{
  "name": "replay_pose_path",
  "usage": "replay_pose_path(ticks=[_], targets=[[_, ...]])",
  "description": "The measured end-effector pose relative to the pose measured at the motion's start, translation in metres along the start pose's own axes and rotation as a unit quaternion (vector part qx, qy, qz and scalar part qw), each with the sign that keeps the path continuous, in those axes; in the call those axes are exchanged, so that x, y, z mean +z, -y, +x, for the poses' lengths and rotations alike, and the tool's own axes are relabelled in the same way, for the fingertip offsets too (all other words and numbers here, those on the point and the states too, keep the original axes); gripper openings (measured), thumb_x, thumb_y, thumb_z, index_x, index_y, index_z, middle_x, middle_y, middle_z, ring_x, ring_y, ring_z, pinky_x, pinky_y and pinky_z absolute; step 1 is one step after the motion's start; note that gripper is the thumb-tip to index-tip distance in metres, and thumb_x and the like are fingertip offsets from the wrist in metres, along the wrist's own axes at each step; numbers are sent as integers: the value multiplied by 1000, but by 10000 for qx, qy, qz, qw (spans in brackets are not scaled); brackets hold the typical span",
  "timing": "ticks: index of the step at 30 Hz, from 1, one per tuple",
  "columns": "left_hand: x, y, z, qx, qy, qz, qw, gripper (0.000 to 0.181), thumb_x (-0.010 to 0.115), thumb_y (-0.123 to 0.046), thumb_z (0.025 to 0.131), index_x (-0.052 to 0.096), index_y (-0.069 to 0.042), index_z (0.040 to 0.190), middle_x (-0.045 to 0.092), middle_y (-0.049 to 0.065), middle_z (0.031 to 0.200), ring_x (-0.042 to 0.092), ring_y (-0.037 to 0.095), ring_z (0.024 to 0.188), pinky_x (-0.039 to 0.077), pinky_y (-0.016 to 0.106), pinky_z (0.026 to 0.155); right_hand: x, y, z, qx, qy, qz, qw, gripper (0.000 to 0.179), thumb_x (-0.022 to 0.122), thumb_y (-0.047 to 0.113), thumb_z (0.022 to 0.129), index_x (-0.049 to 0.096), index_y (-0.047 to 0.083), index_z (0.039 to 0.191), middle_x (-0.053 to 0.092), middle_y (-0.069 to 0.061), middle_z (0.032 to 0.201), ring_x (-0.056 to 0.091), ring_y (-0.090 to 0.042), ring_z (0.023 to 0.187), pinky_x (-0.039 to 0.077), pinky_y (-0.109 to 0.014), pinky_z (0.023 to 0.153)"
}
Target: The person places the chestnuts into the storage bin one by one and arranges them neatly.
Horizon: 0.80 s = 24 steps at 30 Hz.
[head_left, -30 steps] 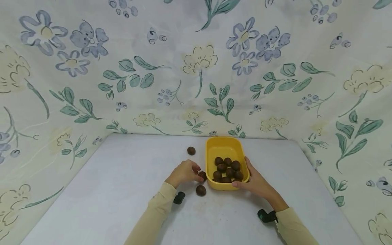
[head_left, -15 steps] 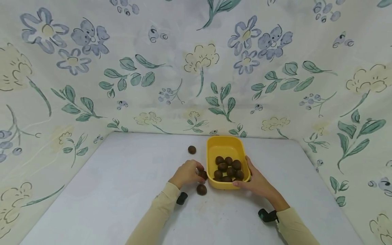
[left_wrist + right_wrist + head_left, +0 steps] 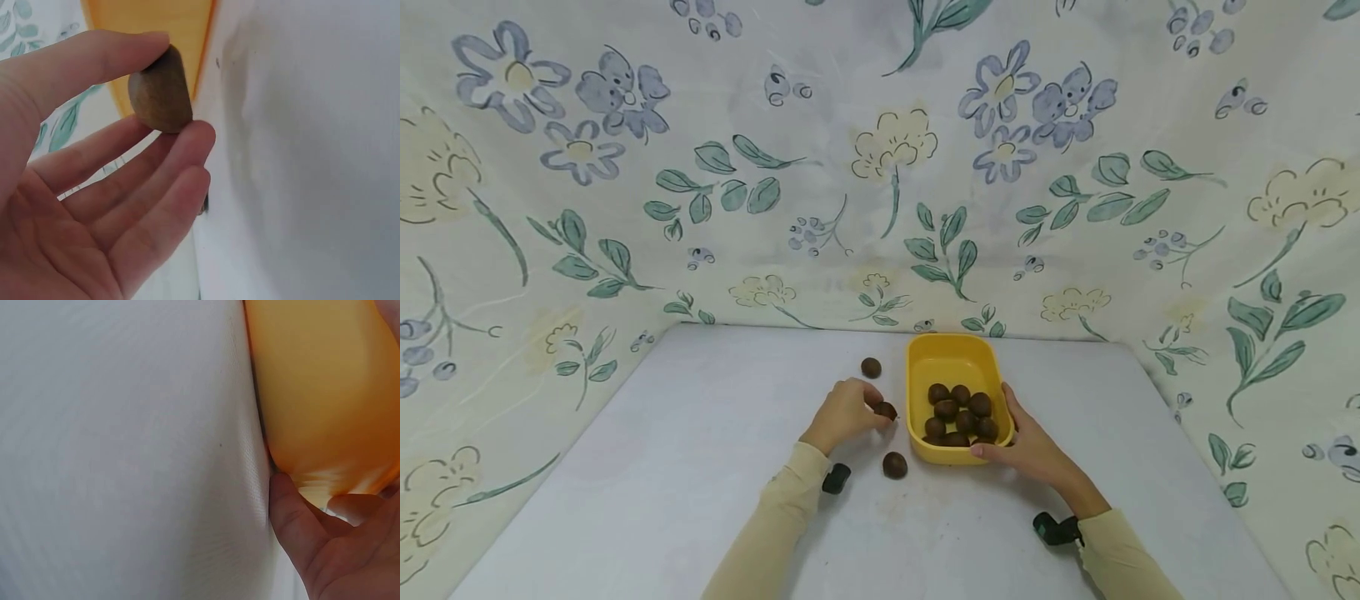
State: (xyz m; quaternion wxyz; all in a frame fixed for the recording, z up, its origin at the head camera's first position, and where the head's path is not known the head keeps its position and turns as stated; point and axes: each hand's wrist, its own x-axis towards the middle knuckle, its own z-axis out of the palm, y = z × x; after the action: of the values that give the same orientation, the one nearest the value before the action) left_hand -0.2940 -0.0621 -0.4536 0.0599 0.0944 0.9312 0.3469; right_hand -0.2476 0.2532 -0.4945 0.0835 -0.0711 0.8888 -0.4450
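Between the thumb and fingertips of my left hand (image 3: 846, 414) a brown chestnut (image 3: 161, 94) is pinched, its flat side showing in the left wrist view. This hand is just left of a yellow plastic container (image 3: 951, 367), apart from its wall. Inside the container several chestnuts (image 3: 946, 409) lie gathered toward the near end. My right hand (image 3: 1030, 446) grips the container's near right corner, thumb at the front wall and fingers along the right side. In the right wrist view, fingers (image 3: 290, 509) touch the lower part of the container's wall.
One loose chestnut (image 3: 871, 367) lies behind my left hand, another (image 3: 895, 465) in front of the container's left corner. The white table (image 3: 715, 417) meets a flowered cloth backdrop (image 3: 820, 250) at the back and sides.
My left hand has taken the chestnut from beside the container's left wall and moved it slightly back and left. The right hand and container have stayed in place.
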Motion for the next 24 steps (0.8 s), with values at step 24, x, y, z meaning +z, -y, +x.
replay_pose_path(ticks=[24], targets=[[-5,1,3,584,-818,-845,9913,37,88,-22,81,78,-4,112,79,10,104,74,18,88,61,34,78,0,0,-2,40,-4,-51,10000,128,81,56,81,-4,17,167,10,-15,175,21,-42,159,30,-63,121]])
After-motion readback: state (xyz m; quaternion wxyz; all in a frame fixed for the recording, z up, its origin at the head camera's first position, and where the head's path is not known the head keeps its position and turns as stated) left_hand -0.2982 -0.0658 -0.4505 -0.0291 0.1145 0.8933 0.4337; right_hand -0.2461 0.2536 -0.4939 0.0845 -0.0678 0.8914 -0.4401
